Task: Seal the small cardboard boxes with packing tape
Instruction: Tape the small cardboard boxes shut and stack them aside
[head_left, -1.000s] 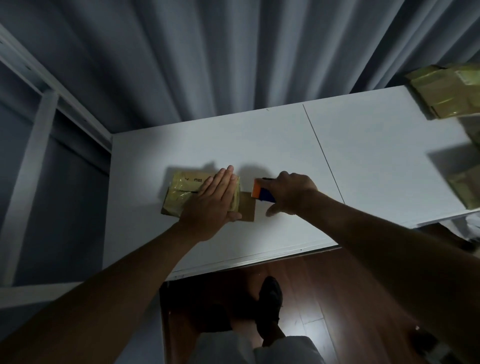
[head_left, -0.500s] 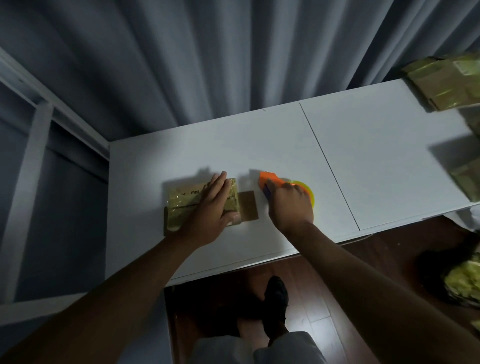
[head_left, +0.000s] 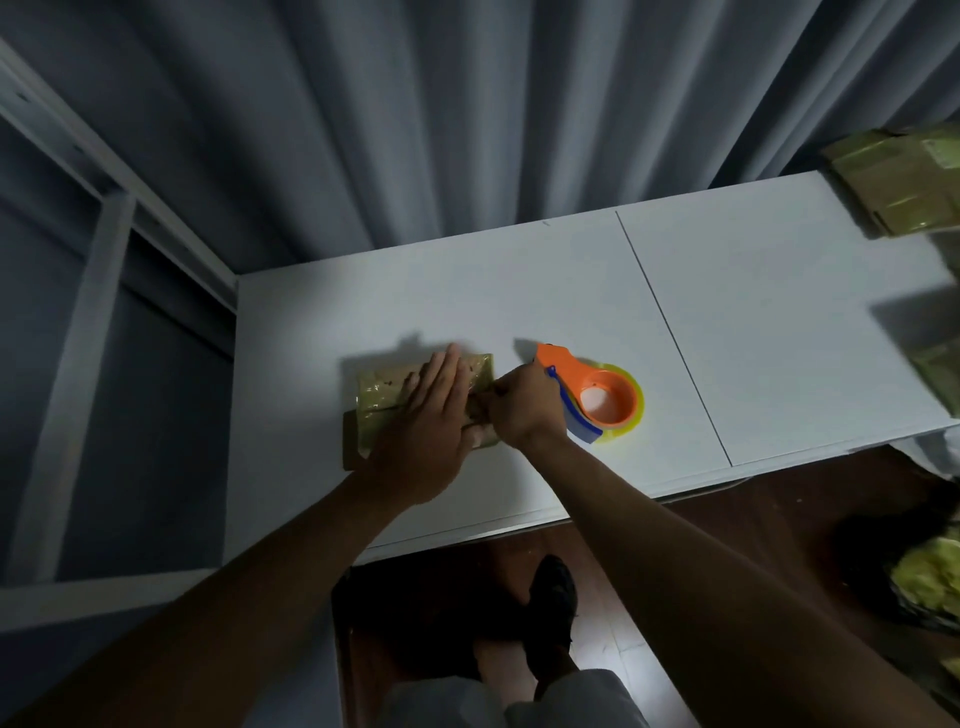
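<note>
Box (head_left: 415, 402) mostly hidden under flat left hand (head_left: 431, 415), right hand (head_left: 524, 405) now off tape dispenser (head_left: 597, 397), pinching box's right end, fingertips unclear.

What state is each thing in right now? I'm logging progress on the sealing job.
small box: flat on the white table, wrapped in glossy tape.
left hand: fingers straight, pressing the box top.
right hand: fingers curled at the box's right end; what they pinch is unclear.
tape dispenser: lying on the table beside the right hand, not held.
other boxes: stacked at the table's far right.
</note>
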